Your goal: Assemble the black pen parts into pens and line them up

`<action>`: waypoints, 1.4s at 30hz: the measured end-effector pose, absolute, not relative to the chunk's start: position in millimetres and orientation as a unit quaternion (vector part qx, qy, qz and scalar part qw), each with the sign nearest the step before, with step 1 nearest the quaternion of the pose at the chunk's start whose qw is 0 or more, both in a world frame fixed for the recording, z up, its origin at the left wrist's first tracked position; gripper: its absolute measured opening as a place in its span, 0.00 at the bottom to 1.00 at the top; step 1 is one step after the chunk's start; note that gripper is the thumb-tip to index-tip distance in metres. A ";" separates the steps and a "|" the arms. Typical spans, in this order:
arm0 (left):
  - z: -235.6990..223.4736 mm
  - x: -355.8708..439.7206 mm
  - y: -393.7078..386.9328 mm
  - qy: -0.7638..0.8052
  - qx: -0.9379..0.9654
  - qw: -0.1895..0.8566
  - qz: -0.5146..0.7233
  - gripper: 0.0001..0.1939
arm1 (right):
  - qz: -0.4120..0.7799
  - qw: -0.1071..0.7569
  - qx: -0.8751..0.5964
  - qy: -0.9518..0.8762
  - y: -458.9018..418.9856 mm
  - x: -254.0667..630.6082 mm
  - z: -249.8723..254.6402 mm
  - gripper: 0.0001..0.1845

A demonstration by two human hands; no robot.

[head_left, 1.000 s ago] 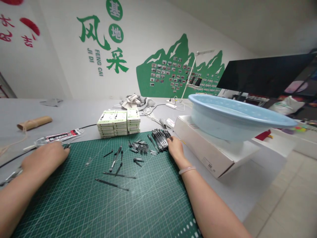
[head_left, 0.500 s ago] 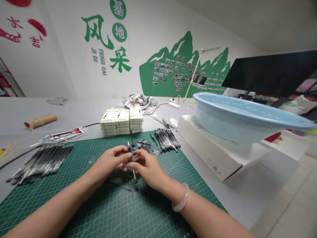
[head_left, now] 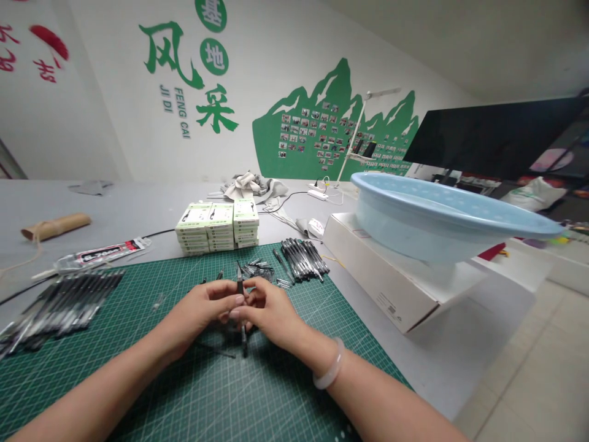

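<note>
Head view: your left hand (head_left: pixel 209 305) and right hand (head_left: pixel 272 312) gripping one pen (head_left: pixel 240 283)

You hold the pen over the middle of the green cutting mat (head_left: pixel 294 393), its pointed end up and away from you, its dark other end toward you. The fingers of both hands are closed on it, thumbs meeting near the middle of its length. The step in hand appears to be work on this single pen, perhaps fitting or adjusting its parts. The next move seems to call for one hand steadying the barrel while the other turns or presses in line with it.

On the mat's left lies a row of pens (head_left: pixel 76 301); to the far right, a bundle of pens (head_left: pixel 304 258). Loose small pen parts (head_left: pixel 258 269) lie just beyond your fingers, and stacked boxes (head_left: pixel 218 228) stand on the tabletop (head_left: pixel 129 212) at the far side.

Your fingers cover the pen's middle, so you cannot tell from here whether it is whole or in two pieces. A thin dark rod (head_left: pixel 221 352) is partly hidden behind your left hand. The left row is blurred at its near end, and your forearms are cut off by the near edge.
</note>
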State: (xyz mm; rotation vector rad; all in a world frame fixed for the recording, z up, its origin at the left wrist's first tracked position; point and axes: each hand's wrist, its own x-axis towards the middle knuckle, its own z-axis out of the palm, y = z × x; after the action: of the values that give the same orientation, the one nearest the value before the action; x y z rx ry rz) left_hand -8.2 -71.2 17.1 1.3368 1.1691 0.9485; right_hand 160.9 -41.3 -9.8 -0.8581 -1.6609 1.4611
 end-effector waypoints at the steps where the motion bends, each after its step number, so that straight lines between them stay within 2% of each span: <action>1: 17.1 -9.0 -70.7 0.495 0.556 0.531 0.404 0.12 | 0.569 0.377 -0.335 -0.649 -36.2 165.6 -6.7 0.21; 3: 16.3 -11.3 -68.9 0.508 0.543 0.526 0.413 0.13 | 0.516 0.399 -0.366 -0.663 -21.2 179.8 -0.7 0.15; 5: 14.5 -13.8 -66.7 0.518 0.534 0.525 0.414 0.14 | 0.351 0.438 -0.446 -0.697 -3.2 197.9 3.2 0.11; 7: 12.1 -15.7 -64.9 0.523 0.534 0.523 0.409 0.15 | 0.180 0.412 -0.509 -0.734 12.0 214.3 3.7 0.10; 8: 10.9 -16.5 -64.2 0.523 0.536 0.522 0.407 0.15 | 0.137 0.373 -0.524 -0.753 17.3 220.2 2.7 0.09; 13: 7.8 -17.4 -62.4 0.522 0.551 0.518 0.394 0.16 | 0.069 0.204 -0.518 -0.828 19.6 221.4 -7.1 0.08; 18: 9.3 -14.6 -63.0 0.528 0.547 0.519 0.391 0.17 | 0.046 0.159 -0.512 -0.843 11.5 210.3 -10.6 0.10; 21: 10.3 -12.9 -64.0 0.535 0.543 0.518 0.389 0.19 | 0.065 0.169 -0.520 -0.835 11.0 209.6 -12.1 0.11; 24: 10.5 -12.6 -64.3 0.533 0.545 0.521 0.384 0.19 | 0.098 0.187 -0.532 -0.820 13.6 211.4 -14.4 0.07; 28: 11.5 -11.4 -64.8 0.535 0.549 0.520 0.378 0.17 | 0.160 0.283 -0.522 -0.789 17.7 212.5 -12.7 0.04; 30: 12.9 -9.0 -66.1 0.531 0.558 0.520 0.370 0.17 | 0.258 0.368 -0.506 -0.736 17.3 210.5 -9.0 0.06; 32: 14.8 -5.4 -68.3 0.519 0.573 0.525 0.357 0.16 | 0.416 0.444 -0.462 -0.645 13.7 206.6 -4.7 0.09; 35: 18.1 0.5 -71.9 0.502 0.604 0.525 0.328 0.16 | 0.611 0.488 -0.367 -0.503 4.1 199.1 -0.2 0.14; 38: 21.3 4.2 -74.2 0.502 0.623 0.515 0.308 0.16 | 0.681 0.485 -0.326 -0.442 -4.3 193.4 0.4 0.18; 42: 22.8 3.5 -74.8 0.518 0.622 0.501 0.307 0.19 | 0.699 0.481 -0.314 -0.426 -7.2 191.6 -0.6 0.19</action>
State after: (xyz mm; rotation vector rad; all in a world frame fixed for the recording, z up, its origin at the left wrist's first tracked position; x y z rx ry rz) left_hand 3.5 -74.8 22.8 1.5034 1.2526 0.7410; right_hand 191.6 -7.2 -0.6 -0.7646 -1.0390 1.7048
